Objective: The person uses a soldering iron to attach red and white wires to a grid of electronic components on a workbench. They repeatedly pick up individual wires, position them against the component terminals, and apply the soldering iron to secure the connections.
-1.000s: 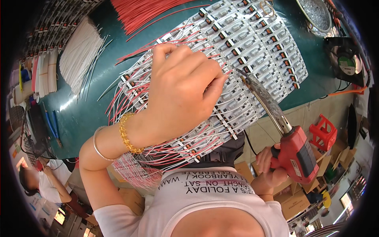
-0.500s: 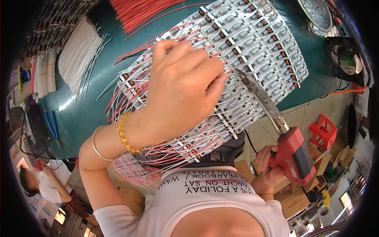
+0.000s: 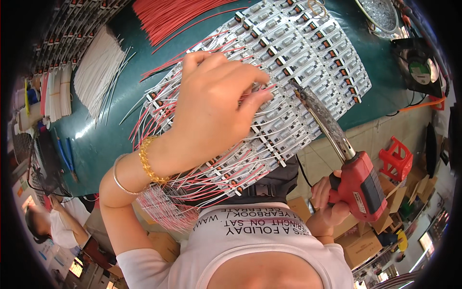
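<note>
A large panel of small white circuit boards [image 3: 301,53] lies slantwise over the table, with rows of orange-and-black parts. Red and white wires [image 3: 211,185] trail off its left and near sides. Above the panel, my left hand [image 3: 216,96] is curled, with a red wire [image 3: 267,88] between thumb and forefinger. My right hand [image 3: 328,200] grips the handle of a red and black soldering gun [image 3: 361,188]. Its long metal barrel slants up and left, and the dark tip is over the boards, just right of my left fingertips. Whether the tip touches a board I cannot tell.
Bundles of red wires [image 3: 178,17] and white wires [image 3: 98,72] lie on the green table [image 3: 103,151]. Blue-handled pliers [image 3: 65,154] rest at left. At right are a round metal container [image 3: 380,17], a black fan [image 3: 418,67] and a red stool [image 3: 397,159]. Another person [image 3: 62,224] sits at lower left.
My left fingers have loosened slightly and drawn a little left, showing the red wire between them. The soldering gun's tip has shifted slightly up and right. The panel sits slightly further left.
</note>
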`<state>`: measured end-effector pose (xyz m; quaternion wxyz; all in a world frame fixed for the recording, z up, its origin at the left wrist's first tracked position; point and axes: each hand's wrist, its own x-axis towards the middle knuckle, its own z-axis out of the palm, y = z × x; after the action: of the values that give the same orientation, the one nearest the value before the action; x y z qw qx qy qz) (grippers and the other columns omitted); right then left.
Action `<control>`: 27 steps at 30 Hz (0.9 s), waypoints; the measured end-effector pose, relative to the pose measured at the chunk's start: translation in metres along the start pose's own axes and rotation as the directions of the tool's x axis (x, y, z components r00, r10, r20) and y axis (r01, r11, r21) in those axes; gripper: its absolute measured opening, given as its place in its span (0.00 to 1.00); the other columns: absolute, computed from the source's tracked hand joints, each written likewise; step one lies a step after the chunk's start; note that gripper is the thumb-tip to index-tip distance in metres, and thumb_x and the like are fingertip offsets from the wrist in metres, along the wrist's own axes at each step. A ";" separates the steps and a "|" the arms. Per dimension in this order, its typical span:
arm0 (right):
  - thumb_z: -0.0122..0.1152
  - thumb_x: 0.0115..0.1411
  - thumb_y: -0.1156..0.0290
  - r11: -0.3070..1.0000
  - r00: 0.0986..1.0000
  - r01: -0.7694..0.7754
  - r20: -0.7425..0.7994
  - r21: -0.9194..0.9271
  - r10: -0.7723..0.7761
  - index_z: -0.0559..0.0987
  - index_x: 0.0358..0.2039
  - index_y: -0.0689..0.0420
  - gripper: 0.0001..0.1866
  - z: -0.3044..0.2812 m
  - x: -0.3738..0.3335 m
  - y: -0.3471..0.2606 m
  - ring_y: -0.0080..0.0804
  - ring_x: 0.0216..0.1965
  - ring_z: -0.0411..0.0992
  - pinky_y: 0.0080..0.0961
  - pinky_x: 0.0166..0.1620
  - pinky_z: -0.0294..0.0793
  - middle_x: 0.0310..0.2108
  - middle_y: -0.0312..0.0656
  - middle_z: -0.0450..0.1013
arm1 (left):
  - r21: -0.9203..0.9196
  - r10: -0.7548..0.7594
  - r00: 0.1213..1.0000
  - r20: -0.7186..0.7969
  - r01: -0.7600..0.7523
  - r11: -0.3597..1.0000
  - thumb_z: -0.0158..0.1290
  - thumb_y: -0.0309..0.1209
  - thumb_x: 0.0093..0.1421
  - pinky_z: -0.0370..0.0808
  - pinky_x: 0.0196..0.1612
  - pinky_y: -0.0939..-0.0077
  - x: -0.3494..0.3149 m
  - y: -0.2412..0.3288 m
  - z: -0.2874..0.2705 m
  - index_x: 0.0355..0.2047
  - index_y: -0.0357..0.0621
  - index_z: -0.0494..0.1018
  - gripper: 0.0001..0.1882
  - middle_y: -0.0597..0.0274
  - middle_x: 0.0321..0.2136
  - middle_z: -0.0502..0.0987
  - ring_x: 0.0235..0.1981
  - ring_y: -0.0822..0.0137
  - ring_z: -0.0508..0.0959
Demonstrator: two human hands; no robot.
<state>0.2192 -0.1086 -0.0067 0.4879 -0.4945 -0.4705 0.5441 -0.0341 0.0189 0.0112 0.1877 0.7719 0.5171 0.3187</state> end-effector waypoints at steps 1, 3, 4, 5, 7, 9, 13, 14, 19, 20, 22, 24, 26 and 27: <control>0.52 0.52 0.35 1.000 1.000 -0.001 -0.012 0.007 0.001 0.60 0.52 0.68 0.46 -0.001 -0.001 0.001 0.21 0.09 0.57 0.19 0.17 0.58 0.09 0.29 0.59 | -0.041 -0.047 0.998 0.029 0.048 0.998 0.61 0.24 0.44 0.61 0.39 0.72 0.001 0.002 -0.002 0.23 0.45 0.77 0.05 0.68 0.16 0.71 0.21 0.68 0.68; 0.52 0.51 0.34 0.999 0.999 0.019 -0.026 0.028 -0.018 0.60 0.52 0.68 0.48 -0.004 -0.005 0.005 0.21 0.09 0.56 0.19 0.17 0.59 0.09 0.29 0.58 | -0.092 -0.013 0.997 0.074 0.020 0.996 0.61 0.24 0.44 0.61 0.40 0.71 0.001 -0.001 -0.007 0.25 0.45 0.78 0.06 0.68 0.16 0.72 0.22 0.68 0.69; 0.52 0.50 0.33 0.999 0.999 0.030 -0.032 0.037 -0.029 0.60 0.52 0.68 0.48 -0.006 -0.007 0.006 0.21 0.09 0.56 0.19 0.17 0.59 0.09 0.29 0.58 | -0.118 0.005 0.995 0.096 0.007 0.993 0.62 0.25 0.44 0.61 0.40 0.71 0.001 -0.002 -0.007 0.26 0.46 0.78 0.07 0.68 0.17 0.72 0.22 0.69 0.69; 0.52 0.49 0.32 0.998 0.999 0.041 -0.030 0.045 -0.040 0.60 0.52 0.68 0.49 -0.006 -0.007 0.007 0.21 0.09 0.56 0.19 0.17 0.59 0.09 0.29 0.58 | -0.096 0.020 0.996 0.089 -0.012 0.995 0.62 0.25 0.44 0.62 0.40 0.71 0.000 -0.001 -0.006 0.26 0.46 0.78 0.07 0.68 0.17 0.72 0.23 0.68 0.69; 0.52 0.49 0.32 0.997 0.999 0.052 -0.018 0.049 -0.051 0.60 0.52 0.68 0.49 -0.008 -0.009 0.009 0.21 0.09 0.56 0.19 0.17 0.59 0.09 0.29 0.59 | -0.052 0.052 0.996 0.075 -0.048 0.997 0.62 0.25 0.44 0.62 0.41 0.70 -0.004 0.002 -0.001 0.25 0.45 0.77 0.06 0.67 0.18 0.73 0.24 0.68 0.70; 0.52 0.48 0.31 0.997 0.999 0.043 0.008 0.059 -0.044 0.60 0.52 0.67 0.49 -0.013 -0.011 0.012 0.22 0.09 0.57 0.19 0.17 0.59 0.09 0.29 0.59 | 0.009 0.077 0.997 0.020 -0.077 0.997 0.61 0.24 0.44 0.62 0.42 0.69 -0.006 0.006 0.005 0.24 0.44 0.76 0.05 0.67 0.19 0.73 0.25 0.67 0.70; 0.52 0.49 0.32 0.993 0.999 0.013 0.043 0.119 -0.018 0.61 0.50 0.66 0.47 -0.026 -0.022 0.023 0.22 0.09 0.57 0.19 0.17 0.59 0.09 0.29 0.60 | 0.058 0.112 0.992 -0.049 -0.109 0.992 0.61 0.23 0.45 0.63 0.42 0.69 -0.008 0.007 0.011 0.22 0.44 0.74 0.05 0.67 0.19 0.74 0.25 0.65 0.71; 0.52 0.49 0.33 0.993 1.000 0.021 0.014 0.114 -0.022 0.62 0.49 0.66 0.46 -0.020 -0.020 0.021 0.22 0.10 0.57 0.20 0.17 0.59 0.09 0.29 0.60 | 0.056 0.120 0.992 -0.049 -0.117 0.992 0.61 0.23 0.44 0.63 0.42 0.69 -0.008 0.007 0.012 0.22 0.44 0.75 0.06 0.67 0.19 0.74 0.25 0.65 0.71; 0.54 0.50 0.35 1.000 0.996 0.000 0.089 0.021 -0.002 0.63 0.47 0.65 0.42 -0.017 -0.010 0.012 0.22 0.10 0.58 0.20 0.18 0.59 0.10 0.30 0.60 | 0.040 0.145 0.986 -0.080 -0.142 0.989 0.62 0.23 0.43 0.65 0.41 0.68 -0.010 0.004 0.012 0.22 0.43 0.75 0.06 0.66 0.19 0.74 0.25 0.65 0.71; 0.54 0.51 0.35 1.000 0.996 -0.001 0.085 0.023 -0.001 0.64 0.47 0.65 0.42 -0.017 -0.010 0.011 0.22 0.10 0.58 0.20 0.18 0.59 0.10 0.30 0.61 | 0.037 0.144 0.986 -0.081 -0.142 0.989 0.62 0.23 0.43 0.65 0.41 0.68 -0.010 0.004 0.012 0.22 0.43 0.75 0.06 0.66 0.19 0.74 0.25 0.65 0.71; 0.54 0.51 0.36 0.999 0.998 -0.019 0.063 0.031 0.017 0.64 0.47 0.64 0.41 -0.015 -0.011 0.010 0.22 0.10 0.58 0.20 0.18 0.59 0.10 0.30 0.61 | 0.031 0.143 0.986 -0.082 -0.140 0.990 0.62 0.23 0.43 0.65 0.40 0.69 -0.010 0.004 0.012 0.22 0.43 0.75 0.06 0.65 0.19 0.74 0.24 0.65 0.71; 0.54 0.51 0.36 0.998 0.998 -0.043 0.036 0.044 0.041 0.64 0.47 0.64 0.41 -0.013 -0.012 0.008 0.22 0.10 0.58 0.20 0.18 0.60 0.10 0.30 0.61 | 0.026 0.140 0.986 -0.088 -0.138 0.990 0.62 0.23 0.43 0.65 0.40 0.69 -0.010 0.004 0.013 0.22 0.43 0.75 0.07 0.65 0.19 0.74 0.24 0.65 0.71; 0.54 0.51 0.36 0.997 0.998 -0.051 0.026 0.058 0.050 0.64 0.46 0.64 0.40 -0.011 -0.012 0.007 0.22 0.10 0.59 0.20 0.19 0.60 0.10 0.30 0.61 | 0.015 0.136 0.986 -0.100 -0.135 0.991 0.62 0.23 0.43 0.66 0.40 0.69 -0.010 0.004 0.013 0.22 0.43 0.75 0.07 0.65 0.19 0.74 0.24 0.65 0.71; 0.54 0.51 0.36 0.997 0.998 -0.052 0.025 0.066 0.050 0.65 0.46 0.64 0.40 -0.011 -0.012 0.007 0.22 0.10 0.59 0.20 0.19 0.61 0.10 0.30 0.61 | 0.006 0.134 0.985 -0.109 -0.134 0.991 0.62 0.22 0.43 0.66 0.40 0.69 -0.010 0.004 0.014 0.22 0.43 0.75 0.07 0.65 0.19 0.74 0.24 0.65 0.71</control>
<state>0.2300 -0.1206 -0.0137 0.4847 -0.4835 -0.4450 0.5773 -0.0246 0.0088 0.0004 0.1378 0.7862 0.4735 0.3725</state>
